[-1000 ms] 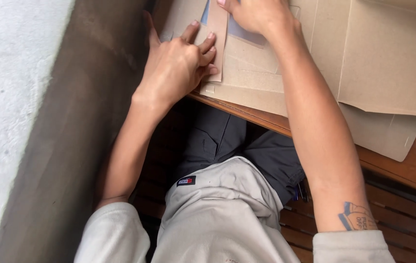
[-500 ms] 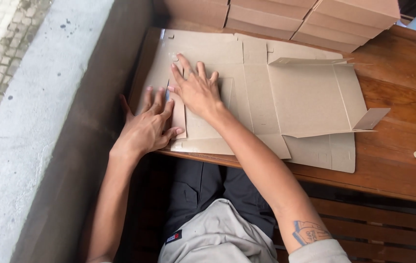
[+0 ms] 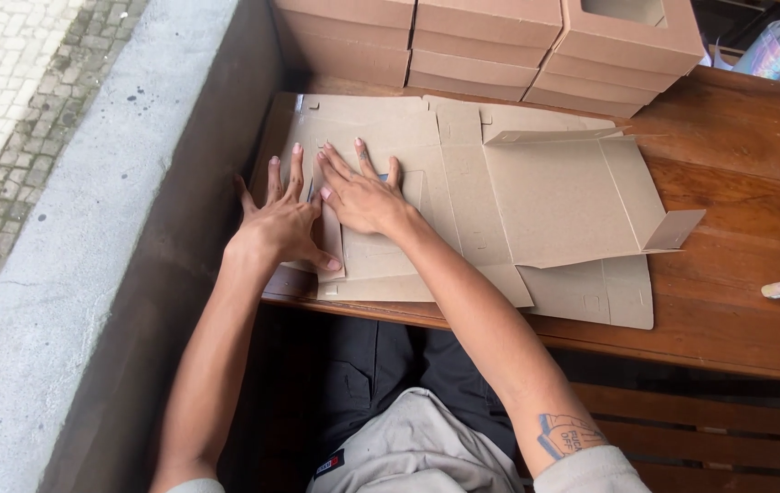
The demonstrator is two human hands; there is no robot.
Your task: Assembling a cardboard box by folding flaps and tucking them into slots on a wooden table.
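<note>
Wooden table (image 3: 737,183) carries a flat cardboard sheet (image 3: 545,192), mostly unfolded in front of finished boxes (image 3: 490,41); left hand (image 3: 282,224) and right hand (image 3: 363,194) press open-palmed on its left flap, gripping nothing.

Both hands press flat on an unfolded cardboard sheet (image 3: 500,196) at frame centre: left hand (image 3: 282,224) at its left edge, right hand (image 3: 363,196) just beside it, fingers (image 3: 340,164) spread. Stacked cardboard boxes (image 3: 490,46) fill the top, on the wooden surface (image 3: 746,237).

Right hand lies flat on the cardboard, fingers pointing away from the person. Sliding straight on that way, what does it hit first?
Probably the stacked cardboard boxes at the table's far edge; until there the right hand crosses only the flat cardboard blank.
</note>
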